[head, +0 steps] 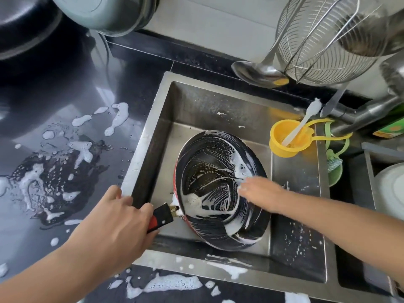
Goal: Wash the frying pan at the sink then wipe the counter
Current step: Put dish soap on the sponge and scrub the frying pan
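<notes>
The frying pan (220,189) sits tilted in the sink (153,119), soapy, its handle (161,217) pointing toward my left hand (118,224), whose fingers are clamped round it. My right hand (260,191) reaches across the pan's inside from the right; whether its blurred fingers hold anything I cannot tell. Foam lies on the table (65,149) to the left.

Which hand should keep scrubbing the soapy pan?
The right hand, probably: it already lies inside the frying pan on the suds, while the left hand grips the handle, steadying the pan in the sink.
</notes>
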Motion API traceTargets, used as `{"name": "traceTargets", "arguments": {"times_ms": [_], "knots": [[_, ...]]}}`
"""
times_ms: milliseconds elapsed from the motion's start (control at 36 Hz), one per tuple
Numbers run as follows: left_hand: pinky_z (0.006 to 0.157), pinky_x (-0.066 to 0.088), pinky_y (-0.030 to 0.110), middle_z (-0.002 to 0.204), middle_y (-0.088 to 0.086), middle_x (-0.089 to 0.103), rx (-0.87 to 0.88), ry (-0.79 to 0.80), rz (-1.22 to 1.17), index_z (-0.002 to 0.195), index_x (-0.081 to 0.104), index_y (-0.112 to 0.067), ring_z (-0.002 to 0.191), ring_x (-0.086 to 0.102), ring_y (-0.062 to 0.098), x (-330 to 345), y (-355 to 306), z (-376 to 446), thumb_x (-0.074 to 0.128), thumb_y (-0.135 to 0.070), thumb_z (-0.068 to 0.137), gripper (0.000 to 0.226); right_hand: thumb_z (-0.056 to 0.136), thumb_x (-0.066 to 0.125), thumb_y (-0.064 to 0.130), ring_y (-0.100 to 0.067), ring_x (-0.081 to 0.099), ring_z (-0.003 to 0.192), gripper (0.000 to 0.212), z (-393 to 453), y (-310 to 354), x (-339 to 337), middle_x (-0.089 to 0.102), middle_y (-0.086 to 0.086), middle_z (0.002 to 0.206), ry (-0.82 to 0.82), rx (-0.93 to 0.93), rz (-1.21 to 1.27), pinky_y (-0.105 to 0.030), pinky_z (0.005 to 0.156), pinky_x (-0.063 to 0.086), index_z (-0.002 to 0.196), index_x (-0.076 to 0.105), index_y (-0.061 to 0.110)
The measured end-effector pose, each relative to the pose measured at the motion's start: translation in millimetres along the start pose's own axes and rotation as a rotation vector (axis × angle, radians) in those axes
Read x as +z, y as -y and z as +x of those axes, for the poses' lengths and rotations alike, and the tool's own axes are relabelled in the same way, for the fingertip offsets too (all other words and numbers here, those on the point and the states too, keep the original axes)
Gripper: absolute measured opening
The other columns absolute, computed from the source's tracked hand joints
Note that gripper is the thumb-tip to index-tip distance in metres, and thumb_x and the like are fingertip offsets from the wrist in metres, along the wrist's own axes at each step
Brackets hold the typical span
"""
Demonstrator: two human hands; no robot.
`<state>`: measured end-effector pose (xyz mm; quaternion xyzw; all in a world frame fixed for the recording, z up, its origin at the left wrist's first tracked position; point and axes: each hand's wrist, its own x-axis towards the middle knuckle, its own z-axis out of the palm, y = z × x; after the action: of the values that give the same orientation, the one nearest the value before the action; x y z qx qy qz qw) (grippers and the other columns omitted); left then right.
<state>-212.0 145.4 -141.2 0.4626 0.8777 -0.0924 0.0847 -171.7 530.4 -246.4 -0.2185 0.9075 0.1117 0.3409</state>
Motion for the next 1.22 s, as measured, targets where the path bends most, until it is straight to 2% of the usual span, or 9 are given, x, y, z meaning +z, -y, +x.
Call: {"name": "traceTargets", "arguments": {"times_ms": [111, 306, 528, 583, 694, 861, 1028, 1111, 1222], "knots": [[0.061, 0.029, 0.041, 0.038, 0.002, 0.037, -0.003, -0.008, 0.021, 0.061, 0.044, -0.021, 0.041, 0.042, 0.025, -3.1, -0.3, 2.3, 0.041, -0.058, 0.084, 0.044, 0.083, 0.065, 0.011, -0.029, 0.061, 0.096, 0.012, 43.8, -39.7, -35.7, 0.062, -0.004, 0.092, -0.304, 0.015, -0.222, -0.041, 0.088, 0.047, 0.093, 0.071, 0.016], [0.063, 0.028, 0.042, 0.039, 0.004, 0.043, -0.054, 0.012, 0.015, 0.063, 0.045, -0.021, 0.046, 0.047, 0.028, -3.1, -4.2, -2.1, 0.038, -0.056, 0.086, 0.043, 0.094, 0.04, 0.014, -0.033, 0.053, 0.105, 0.034, 33.3, -27.3, -25.1, 0.057, -0.008, 0.112, -0.133, 0.1, -0.543, -0.045, 0.096, 0.042, 0.111, 0.069, 0.012], [0.058, 0.021, 0.039, 0.041, 0.001, 0.04, -0.144, 0.025, -0.07, 0.062, 0.044, -0.021, 0.053, 0.048, 0.029, -7.5, -14.6, 0.1, 0.044, -0.05, 0.082, 0.035, 0.089, 0.046, 0.002, -0.029, 0.057, 0.103, 0.04, -52.2, 44.0, -28.8, 0.059, -0.014, 0.119, 0.502, 0.182, 0.534, -0.036, 0.082, 0.052, 0.127, 0.058, 0.005], [0.062, 0.025, 0.041, 0.041, 0.004, 0.041, -0.124, -0.014, -0.072, 0.061, 0.046, -0.02, 0.058, 0.048, 0.03, -12.1, -16.9, 7.5, 0.041, -0.048, 0.083, 0.036, 0.091, 0.051, 0.004, -0.019, 0.055, 0.099, 0.043, -56.3, 53.6, -41.4, 0.06, -0.002, 0.118, 0.518, 0.166, 0.801, -0.024, 0.071, 0.046, 0.133, 0.058, 0.013], [0.081, 0.037, 0.052, 0.061, 0.008, 0.053, -0.086, 0.003, -0.031, 0.066, 0.055, -0.017, 0.079, 0.049, 0.033, -10.7, -11.0, 20.5, 0.036, -0.051, 0.086, 0.044, 0.083, 0.056, 0.004, -0.014, 0.055, 0.098, 0.029, -50.7, 72.2, -62.9, 0.058, 0.013, 0.1, 0.402, -0.042, 1.274, -0.035, 0.098, 0.044, 0.097, 0.064, 0.028], [0.095, 0.037, 0.053, 0.081, 0.008, 0.052, -0.059, 0.043, -0.029, 0.076, 0.064, -0.013, 0.091, 0.05, 0.036, -2.5, -13.7, 26.7, 0.041, -0.054, 0.086, 0.047, 0.074, 0.042, -0.003, -0.033, 0.054, 0.083, 0.019, -46.7, 77.8, -47.9, 0.059, -0.011, 0.09, 0.25, -0.047, 0.942, -0.05, 0.079, 0.047, 0.077, 0.048, 0.015], [0.104, 0.037, 0.053, 0.069, 0.007, 0.055, -0.114, -0.001, -0.11, 0.069, 0.058, -0.017, 0.08, 0.053, 0.035, 7.7, -23.4, 22.8, 0.036, -0.051, 0.087, 0.045, 0.088, 0.045, -0.01, -0.021, 0.042, 0.076, 0.021, -70.5, 46.8, -35.8, 0.048, -0.009, 0.087, 0.388, 0.143, 0.374, -0.029, 0.065, 0.035, 0.093, 0.062, 0.002], [0.109, 0.035, 0.054, 0.065, 0.006, 0.056, -0.104, 0.003, -0.097, 0.069, 0.052, -0.018, 0.077, 0.054, 0.035, 9.5, -23.5, 25.3, 0.04, -0.05, 0.088, 0.039, 0.086, 0.044, -0.01, -0.016, 0.037, 0.062, 0.028, -60.0, 50.7, -45.0, 0.046, -0.001, 0.075, 0.496, 0.134, 0.615, -0.026, 0.051, 0.026, 0.082, 0.062, 0.012], [0.111, 0.033, 0.053, 0.061, 0.003, 0.054, -0.095, 0.026, -0.09, 0.069, 0.045, -0.02, 0.072, 0.054, 0.032, 11.1, -25.3, 26.4, 0.054, -0.05, 0.086, 0.036, 0.081, 0.066, -0.002, -0.009, 0.058, 0.08, 0.03, -23.8, 86.3, -65.0, 0.069, 0.007, 0.087, 0.25, 0.081, 1.334, -0.026, 0.079, 0.045, 0.094, 0.075, 0.023]]}}
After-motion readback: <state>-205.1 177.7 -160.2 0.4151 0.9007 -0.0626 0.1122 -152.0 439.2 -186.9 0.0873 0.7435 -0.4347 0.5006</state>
